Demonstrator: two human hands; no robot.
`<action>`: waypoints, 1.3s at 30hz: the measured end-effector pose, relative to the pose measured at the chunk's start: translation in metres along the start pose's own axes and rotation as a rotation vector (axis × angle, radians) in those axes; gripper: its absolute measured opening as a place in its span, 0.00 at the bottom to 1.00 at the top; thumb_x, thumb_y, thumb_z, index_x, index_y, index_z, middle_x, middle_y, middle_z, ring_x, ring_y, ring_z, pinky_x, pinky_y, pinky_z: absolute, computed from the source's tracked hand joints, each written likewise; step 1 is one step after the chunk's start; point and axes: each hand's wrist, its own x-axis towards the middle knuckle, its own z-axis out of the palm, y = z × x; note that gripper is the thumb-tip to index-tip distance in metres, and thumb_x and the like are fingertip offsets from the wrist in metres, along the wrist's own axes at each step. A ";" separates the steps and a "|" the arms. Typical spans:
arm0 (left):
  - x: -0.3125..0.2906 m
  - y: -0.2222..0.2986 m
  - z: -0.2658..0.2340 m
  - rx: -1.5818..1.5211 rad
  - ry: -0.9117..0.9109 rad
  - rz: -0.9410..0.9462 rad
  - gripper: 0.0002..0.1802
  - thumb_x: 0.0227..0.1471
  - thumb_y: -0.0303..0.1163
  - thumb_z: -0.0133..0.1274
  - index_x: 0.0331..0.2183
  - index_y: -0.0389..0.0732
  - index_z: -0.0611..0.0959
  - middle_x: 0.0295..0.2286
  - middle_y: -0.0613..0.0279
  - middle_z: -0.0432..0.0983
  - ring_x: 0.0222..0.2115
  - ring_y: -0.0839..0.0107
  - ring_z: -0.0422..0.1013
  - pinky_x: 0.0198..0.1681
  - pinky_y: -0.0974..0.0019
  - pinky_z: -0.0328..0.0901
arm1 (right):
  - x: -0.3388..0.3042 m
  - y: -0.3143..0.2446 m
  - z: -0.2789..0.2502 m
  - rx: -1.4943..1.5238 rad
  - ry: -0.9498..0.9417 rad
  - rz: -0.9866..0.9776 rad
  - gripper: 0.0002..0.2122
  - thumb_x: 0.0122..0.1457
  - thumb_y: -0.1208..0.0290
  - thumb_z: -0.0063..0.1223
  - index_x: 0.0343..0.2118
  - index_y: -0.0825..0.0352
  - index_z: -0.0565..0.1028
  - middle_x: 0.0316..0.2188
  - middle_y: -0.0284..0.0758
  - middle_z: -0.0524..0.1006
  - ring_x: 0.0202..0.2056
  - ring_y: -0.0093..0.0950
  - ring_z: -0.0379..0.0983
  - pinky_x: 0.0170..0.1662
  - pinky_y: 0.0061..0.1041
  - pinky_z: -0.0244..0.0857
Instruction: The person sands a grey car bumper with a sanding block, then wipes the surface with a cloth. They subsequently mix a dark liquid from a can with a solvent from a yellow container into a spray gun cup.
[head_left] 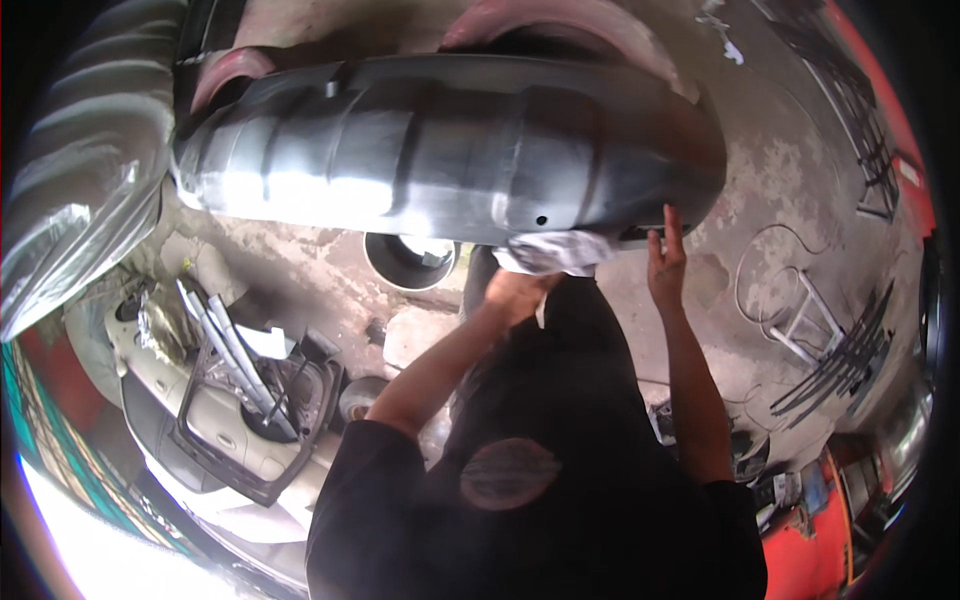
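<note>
Head view: glossy black curved panel (455, 140) lies crosswise ahead of the person, over reddish, tyre-like rings (570, 12); near edge faces the body. Left hand (515, 294) is closed around a bunched white cloth (560, 253) at that edge; right hand (669, 262) has its grip spread, fingers extended to the rim farther right, contact probable.

Step in hand, judged: wiping along the panel's near edge, right hand steadying. Next move, judged: calls for the cloth pressed flat against the curve, the right hand bracing.

Hidden or unclear: left fingertips lie under the cloth, so their exact pinch cannot be told; cloth and hand edges blurred; panel's underside and supports mostly out of sight; white glare washes out surface detail on the panel's left half.
</note>
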 end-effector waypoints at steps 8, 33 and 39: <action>-0.103 -0.151 -0.054 -0.319 0.859 -0.668 0.18 0.57 0.21 0.51 0.47 0.43 0.85 0.45 0.50 0.79 0.42 0.51 0.77 0.45 0.46 0.70 | -0.025 -0.061 -0.001 -0.037 -0.244 -0.255 0.21 0.65 0.74 0.53 0.61 0.71 0.71 0.64 0.54 0.67 0.67 0.49 0.61 0.68 0.40 0.57; -0.509 -0.200 0.229 -1.586 0.711 -1.124 0.26 0.65 0.36 0.53 0.62 0.39 0.73 0.53 0.52 0.77 0.44 0.64 0.79 0.42 0.63 0.74 | -0.006 -0.443 0.419 -0.592 -0.239 -0.843 0.32 0.65 0.61 0.54 0.71 0.55 0.59 0.74 0.47 0.46 0.72 0.56 0.42 0.65 0.68 0.48; -0.670 -0.283 0.271 -1.848 1.135 -1.507 0.22 0.66 0.36 0.52 0.57 0.35 0.76 0.46 0.52 0.80 0.42 0.62 0.79 0.41 0.60 0.75 | 0.031 -0.654 0.614 -0.558 -0.201 -0.987 0.27 0.67 0.59 0.49 0.68 0.58 0.64 0.72 0.45 0.52 0.73 0.52 0.42 0.70 0.62 0.41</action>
